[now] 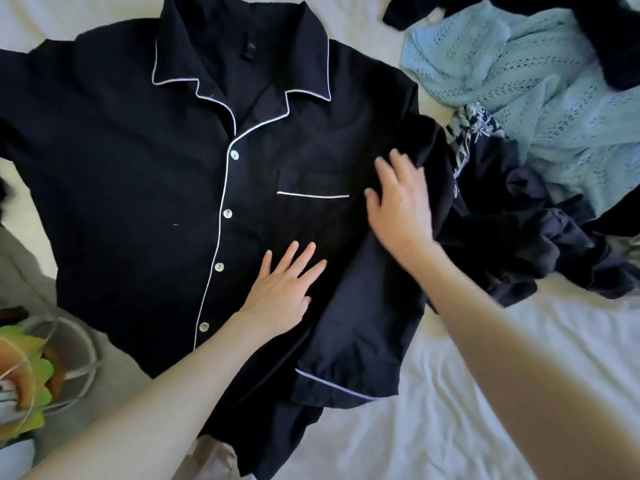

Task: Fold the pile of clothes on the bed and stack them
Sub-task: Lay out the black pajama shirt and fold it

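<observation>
A dark navy pyjama shirt (138, 188) with white piping and pearl buttons lies spread face up on the bed, collar at the top. Its right sleeve (349, 341) is folded down along the body, cuff toward me. My left hand (284, 285) presses flat on the shirt front below the chest pocket, fingers straight. My right hand (401, 206) rests on the shirt's right shoulder edge, fingers extended over a fold of dark cloth; whether the thumb grips the fold is hidden. A pile of unfolded clothes (519, 237) lies to the right.
The pile holds a light blue knitted top (533, 84), a patterned dark garment (474, 133) and other dark pieces. White bed sheet (450, 427) shows at lower right. A white wire basket with colourful items (41, 368) stands off the bed's left edge.
</observation>
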Demonstrator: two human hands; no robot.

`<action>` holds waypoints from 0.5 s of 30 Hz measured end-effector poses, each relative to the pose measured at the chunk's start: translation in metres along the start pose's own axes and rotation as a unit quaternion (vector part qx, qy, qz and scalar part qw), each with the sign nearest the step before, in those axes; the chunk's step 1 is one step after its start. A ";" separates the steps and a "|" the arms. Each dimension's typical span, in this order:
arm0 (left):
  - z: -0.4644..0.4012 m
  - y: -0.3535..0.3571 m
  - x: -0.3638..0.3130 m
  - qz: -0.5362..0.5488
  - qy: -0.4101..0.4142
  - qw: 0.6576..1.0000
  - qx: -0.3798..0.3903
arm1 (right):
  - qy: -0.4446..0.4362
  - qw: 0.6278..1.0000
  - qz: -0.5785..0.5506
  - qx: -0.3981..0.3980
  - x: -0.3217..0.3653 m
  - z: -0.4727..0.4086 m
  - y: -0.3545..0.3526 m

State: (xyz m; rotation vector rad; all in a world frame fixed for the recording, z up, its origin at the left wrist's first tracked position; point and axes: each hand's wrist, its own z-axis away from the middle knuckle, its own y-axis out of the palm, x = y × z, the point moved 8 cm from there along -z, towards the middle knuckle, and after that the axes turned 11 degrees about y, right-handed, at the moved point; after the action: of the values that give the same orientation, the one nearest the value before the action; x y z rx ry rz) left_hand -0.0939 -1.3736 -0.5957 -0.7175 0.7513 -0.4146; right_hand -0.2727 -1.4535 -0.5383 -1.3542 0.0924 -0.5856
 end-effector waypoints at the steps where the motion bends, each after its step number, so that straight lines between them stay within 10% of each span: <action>1: 0.010 0.005 -0.005 0.008 -0.005 1.000 -0.008 | 0.007 0.999 -0.029 0.017 0.001 0.027 0.010; 10: 0.138 0.054 -0.057 0.038 -0.024 0.982 -0.181 | 0.165 0.968 -0.181 0.057 -0.019 0.262 0.055; 15: 0.169 0.105 -0.051 0.057 -0.110 0.988 -0.090 | 0.355 0.898 -0.207 0.158 -0.042 0.332 0.100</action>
State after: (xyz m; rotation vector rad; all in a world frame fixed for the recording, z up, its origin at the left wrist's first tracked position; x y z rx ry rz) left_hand 0.0058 -1.1974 -0.5603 -0.8700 0.6233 -0.1600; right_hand -0.1445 -1.1299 -0.5649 -0.7855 0.2905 -1.3824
